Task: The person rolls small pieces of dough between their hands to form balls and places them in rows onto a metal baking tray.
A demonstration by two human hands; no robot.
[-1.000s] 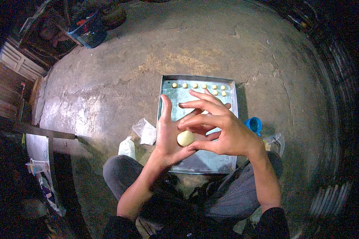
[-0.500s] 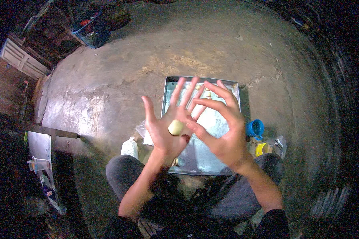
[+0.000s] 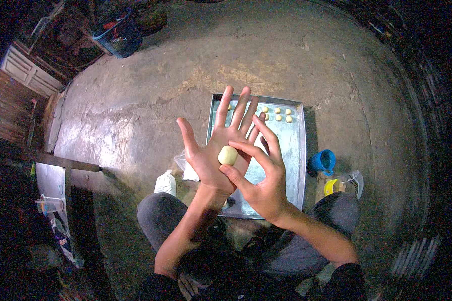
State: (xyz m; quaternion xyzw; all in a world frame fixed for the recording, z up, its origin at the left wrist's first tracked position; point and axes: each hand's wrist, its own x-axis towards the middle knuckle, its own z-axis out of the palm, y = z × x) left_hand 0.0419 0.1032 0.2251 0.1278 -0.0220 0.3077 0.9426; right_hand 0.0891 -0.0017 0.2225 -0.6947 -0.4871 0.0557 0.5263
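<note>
My left hand point(image 3: 213, 153) is held palm up above the tray, its fingers stretched and spread. On its palm rests a pale yellow dough ball point(image 3: 227, 155), smooth and roundish with slightly flattened sides. My right hand point(image 3: 266, 178) comes in from the right, thumb and forefinger touching opposite edges of the ball; the other fingers are loosely bent. Beneath both hands lies a shallow square metal tray point(image 3: 299, 165). Several smaller-looking dough balls point(image 3: 278, 118) stand in rows at its far end, some of them covered by my fingers.
Right of the tray stands a blue mug point(image 3: 322, 161), with a yellow item point(image 3: 331, 187) and clear plastic near my knee. A white bag point(image 3: 165, 183) sits by my left knee. At the far left are a bench point(image 3: 52, 180) with a plastic cup and a dark blue bucket point(image 3: 119, 37).
The right hand has moved left, and its thumb and forefinger have closed onto the dough ball. The left hand stays flat, with the ball still on its palm.
</note>
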